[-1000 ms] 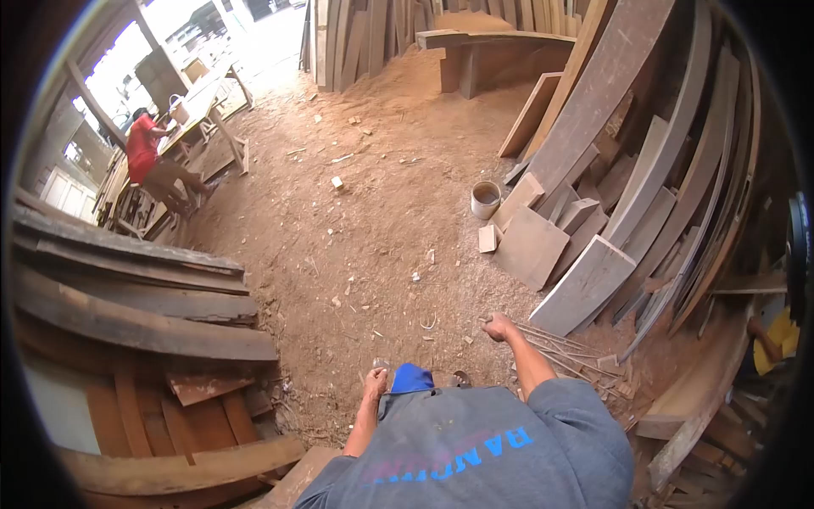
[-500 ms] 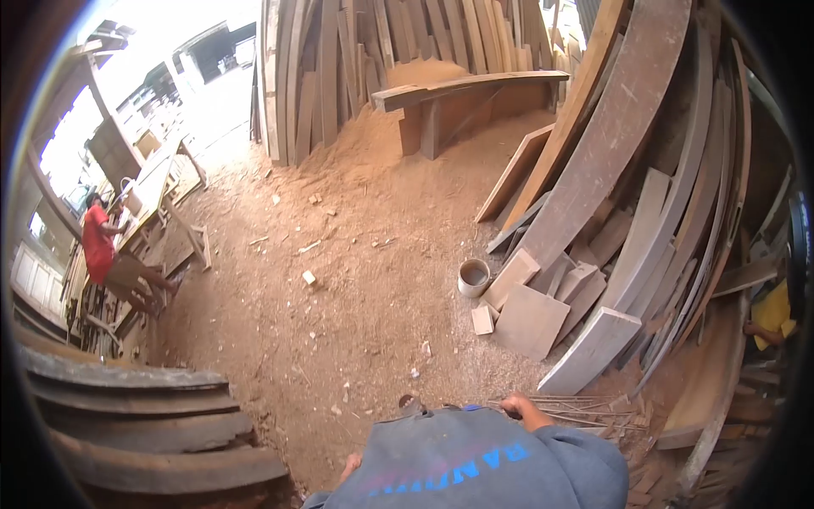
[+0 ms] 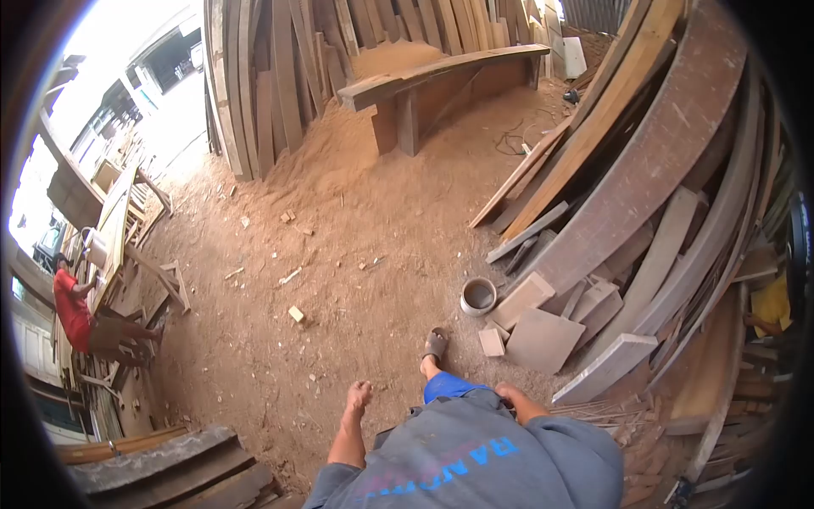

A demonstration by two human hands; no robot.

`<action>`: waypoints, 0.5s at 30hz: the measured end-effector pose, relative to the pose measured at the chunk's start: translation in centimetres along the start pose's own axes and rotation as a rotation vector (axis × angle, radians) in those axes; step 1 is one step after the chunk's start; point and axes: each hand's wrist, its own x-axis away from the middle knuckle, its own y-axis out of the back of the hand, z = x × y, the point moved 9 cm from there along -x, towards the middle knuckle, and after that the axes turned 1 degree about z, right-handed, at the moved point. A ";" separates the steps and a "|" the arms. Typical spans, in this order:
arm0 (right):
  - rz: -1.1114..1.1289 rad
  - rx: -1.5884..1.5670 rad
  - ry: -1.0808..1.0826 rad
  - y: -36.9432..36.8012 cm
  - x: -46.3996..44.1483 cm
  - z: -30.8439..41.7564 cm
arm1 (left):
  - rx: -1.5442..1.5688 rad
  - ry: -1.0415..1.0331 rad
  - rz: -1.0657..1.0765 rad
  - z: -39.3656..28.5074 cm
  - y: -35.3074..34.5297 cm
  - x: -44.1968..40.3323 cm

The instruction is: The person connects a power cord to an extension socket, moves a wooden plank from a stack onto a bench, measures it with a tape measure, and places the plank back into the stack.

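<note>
My left hand [image 3: 359, 396] hangs forward of my body over the dirt floor, its fingers curled in and nothing seen in them. Close to my right hip is my right hand [image 3: 506, 394], partly covered by my grey shirt [image 3: 475, 458]; its fingers are mostly hidden, and something dark shows beside them. One sandalled foot [image 3: 436, 343] is stepping out ahead below blue shorts [image 3: 452, 387]. Nearest on that side are a round bucket [image 3: 478, 297] with dark contents, a square board offcut [image 3: 543, 341] and a small wood block [image 3: 491, 343].
Long curved planks [image 3: 644, 161] lean along the right. Ahead, a wooden bench [image 3: 441, 72] stands in sawdust before upright boards [image 3: 280, 76]. A person in red [image 3: 73, 310] works at a table on the left. Stacked timbers [image 3: 170, 467] lie at lower left; a yellow sleeve [image 3: 770, 307] shows far right.
My left hand has swung forward into fuller view, and my foot and blue shorts have come out ahead. The view has turned slightly right; the bucket and planks are nearer.
</note>
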 end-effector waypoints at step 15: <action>-0.326 0.202 0.460 25.7 0.4 41.5 | -0.467 0.017 0.156 -13.6 -2.3 -13.8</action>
